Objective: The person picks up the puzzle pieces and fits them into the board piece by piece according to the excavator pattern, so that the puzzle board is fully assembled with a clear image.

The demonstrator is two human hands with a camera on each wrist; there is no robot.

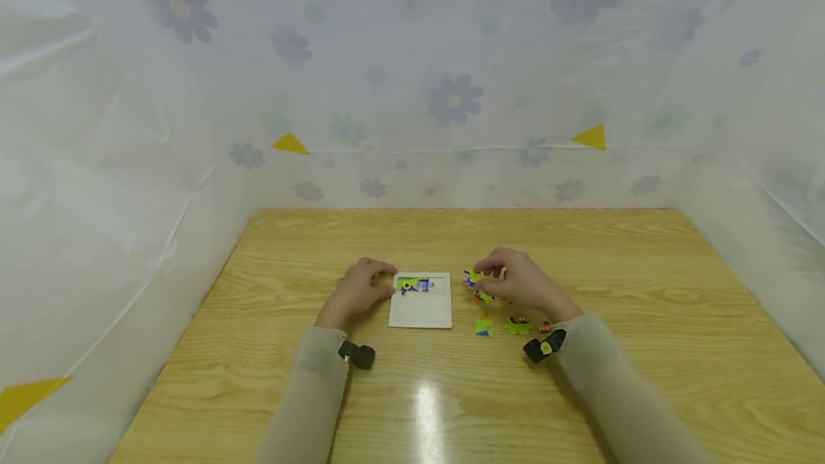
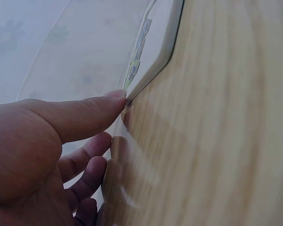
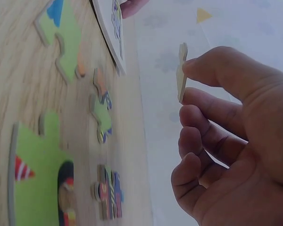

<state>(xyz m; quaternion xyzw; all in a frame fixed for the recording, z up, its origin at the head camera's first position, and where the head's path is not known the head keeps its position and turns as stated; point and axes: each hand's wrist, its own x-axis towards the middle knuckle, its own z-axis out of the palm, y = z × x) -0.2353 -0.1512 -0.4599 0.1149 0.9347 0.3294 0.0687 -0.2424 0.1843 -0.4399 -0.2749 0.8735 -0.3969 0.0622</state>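
Note:
A square white puzzle tray [image 1: 420, 313] lies flat on the table, with a few joined pieces [image 1: 415, 285] along its far side. My left hand [image 1: 362, 286] is at the tray's left edge; its thumb [image 2: 94, 113] touches the tray's near corner in the left wrist view, and the other fingers are loosely bent. Between thumb and forefinger, my right hand [image 1: 518, 279] pinches a puzzle piece [image 3: 181, 75], seen edge-on in the right wrist view and raised off the table. Which picture it bears is hidden there.
Loose green puzzle pieces lie right of the tray: one with a blue corner [image 1: 483, 326], one with a red-striped cone [image 3: 30, 174], a green-and-orange one [image 3: 101, 110] and a striped one [image 3: 108, 193]. A flower-patterned curtain [image 1: 387, 92] stands behind the wooden table [image 1: 425, 392].

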